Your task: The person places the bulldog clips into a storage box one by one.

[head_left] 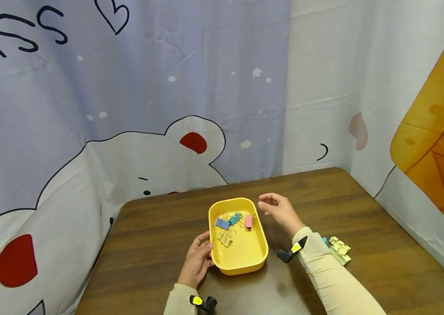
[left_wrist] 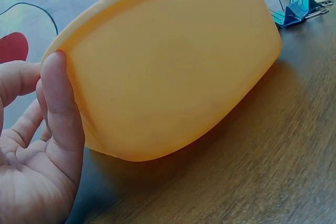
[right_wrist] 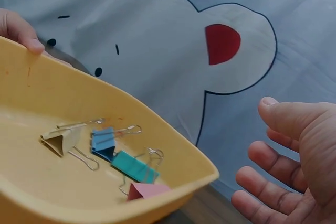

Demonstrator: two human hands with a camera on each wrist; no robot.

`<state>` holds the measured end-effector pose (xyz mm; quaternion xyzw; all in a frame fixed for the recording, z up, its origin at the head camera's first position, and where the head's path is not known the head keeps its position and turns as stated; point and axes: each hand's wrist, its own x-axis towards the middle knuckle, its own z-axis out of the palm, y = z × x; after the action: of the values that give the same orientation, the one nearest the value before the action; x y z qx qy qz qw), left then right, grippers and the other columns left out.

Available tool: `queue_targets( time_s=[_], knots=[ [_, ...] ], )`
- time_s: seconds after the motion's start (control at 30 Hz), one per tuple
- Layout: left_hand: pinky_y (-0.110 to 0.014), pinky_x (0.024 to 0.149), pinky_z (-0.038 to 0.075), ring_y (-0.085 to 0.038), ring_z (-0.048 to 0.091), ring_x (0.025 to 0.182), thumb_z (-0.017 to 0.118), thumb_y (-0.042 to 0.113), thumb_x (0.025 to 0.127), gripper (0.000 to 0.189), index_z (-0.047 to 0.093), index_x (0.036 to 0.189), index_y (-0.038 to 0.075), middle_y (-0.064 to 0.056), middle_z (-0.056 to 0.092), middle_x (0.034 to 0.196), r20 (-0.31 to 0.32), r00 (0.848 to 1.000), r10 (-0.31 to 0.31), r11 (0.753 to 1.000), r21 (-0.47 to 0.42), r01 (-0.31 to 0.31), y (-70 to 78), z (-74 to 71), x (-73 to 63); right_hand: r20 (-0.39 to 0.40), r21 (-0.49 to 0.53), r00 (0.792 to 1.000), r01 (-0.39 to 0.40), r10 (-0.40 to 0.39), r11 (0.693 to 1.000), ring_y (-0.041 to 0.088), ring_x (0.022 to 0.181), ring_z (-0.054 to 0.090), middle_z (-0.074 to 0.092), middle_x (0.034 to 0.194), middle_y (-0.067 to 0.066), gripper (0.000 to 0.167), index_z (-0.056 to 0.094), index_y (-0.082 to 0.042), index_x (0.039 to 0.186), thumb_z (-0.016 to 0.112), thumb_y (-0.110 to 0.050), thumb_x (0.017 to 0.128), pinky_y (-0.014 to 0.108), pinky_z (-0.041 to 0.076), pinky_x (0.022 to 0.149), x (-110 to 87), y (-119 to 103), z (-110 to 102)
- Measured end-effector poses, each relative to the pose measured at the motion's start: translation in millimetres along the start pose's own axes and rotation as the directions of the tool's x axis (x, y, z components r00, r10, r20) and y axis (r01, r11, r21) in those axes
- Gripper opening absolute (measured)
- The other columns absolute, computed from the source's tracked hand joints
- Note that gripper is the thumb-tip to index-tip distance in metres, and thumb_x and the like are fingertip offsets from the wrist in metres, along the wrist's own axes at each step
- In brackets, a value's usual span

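Note:
A yellow plastic tray (head_left: pixel 245 261) is held at its left side by my left hand (head_left: pixel 197 261), thumb and fingers pinching the rim. Its floor leans toward the head camera, and a shadow lies beneath it in the left wrist view. Inside are a blue binder clip (head_left: pixel 223 224), a teal binder clip (head_left: pixel 235 218), a pink binder clip (head_left: pixel 248 222) and a pale yellow binder clip (head_left: pixel 225 239), gathered toward the far end. My right hand (head_left: pixel 281 211) hovers just off the tray's right rim, its fingers loosely bent with nothing between them.
On the wooden table (head_left: pixel 151 245), right of the tray and partly behind my right sleeve (head_left: pixel 328 267), lies a pile of pale yellow binder clips (head_left: pixel 340 250). A blue binder clip (left_wrist: pixel 298 11) sits among them. A printed curtain (head_left: pixel 222 87) stands behind the table.

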<state>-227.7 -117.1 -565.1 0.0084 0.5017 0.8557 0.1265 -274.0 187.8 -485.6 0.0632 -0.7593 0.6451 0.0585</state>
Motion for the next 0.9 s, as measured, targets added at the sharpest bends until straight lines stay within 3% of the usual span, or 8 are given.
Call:
queue_targets(
  time_s=[0.17,0.37,0.5,0.9],
  knots=[
    [-0.023,0.050,0.056,-0.011,0.061,0.065,0.049,-0.004,0.102,0.045,0.034,0.144,-0.001,-0.007,0.063,0.100,0.012,1.000,0.005,1.000,-0.006,-0.005,-0.1,-0.2,-0.6,-0.030,-0.016,1.000,-0.010,0.009,1.000,0.025,0.095,0.068,0.069,0.109,0.019,0.035,0.062,0.008,0.123,0.070,-0.014,0.096,0.050,0.059,0.086,-4.5,0.0,-17.4],
    [-0.024,0.051,0.057,-0.012,0.062,0.066,0.049,-0.004,0.102,0.044,0.035,0.144,0.000,-0.009,0.063,0.103,0.006,1.000,0.003,1.000,-0.009,-0.003,-0.1,-0.6,-0.5,-0.073,-0.038,0.997,-0.022,0.020,0.999,0.027,0.096,0.070,0.071,0.107,0.013,0.037,0.063,0.003,0.124,0.069,-0.022,0.098,0.043,0.060,0.084,-9.7,6.2,-43.4],
    [-0.024,0.051,0.056,-0.012,0.061,0.066,0.049,-0.004,0.102,0.044,0.036,0.144,0.000,-0.009,0.063,0.103,0.004,1.000,0.002,1.000,-0.007,-0.002,-0.4,-0.6,0.3,-0.100,-0.058,0.995,-0.020,0.014,0.998,0.028,0.097,0.070,0.069,0.113,0.021,0.038,0.062,0.003,0.126,0.067,-0.024,0.099,0.042,0.060,0.084,-15.5,9.7,-61.0],
    [-0.024,0.051,0.057,-0.010,0.062,0.066,0.049,-0.004,0.102,0.048,0.031,0.146,-0.003,-0.009,0.063,0.104,0.023,1.000,0.008,1.000,-0.014,-0.008,-0.3,-2.1,0.0,-0.153,-0.099,0.988,-0.034,0.018,0.994,0.022,0.092,0.071,0.069,0.112,0.023,0.032,0.061,0.006,0.124,0.063,-0.016,0.101,0.036,0.060,0.078,-34.9,24.4,-90.4]
  ],
)
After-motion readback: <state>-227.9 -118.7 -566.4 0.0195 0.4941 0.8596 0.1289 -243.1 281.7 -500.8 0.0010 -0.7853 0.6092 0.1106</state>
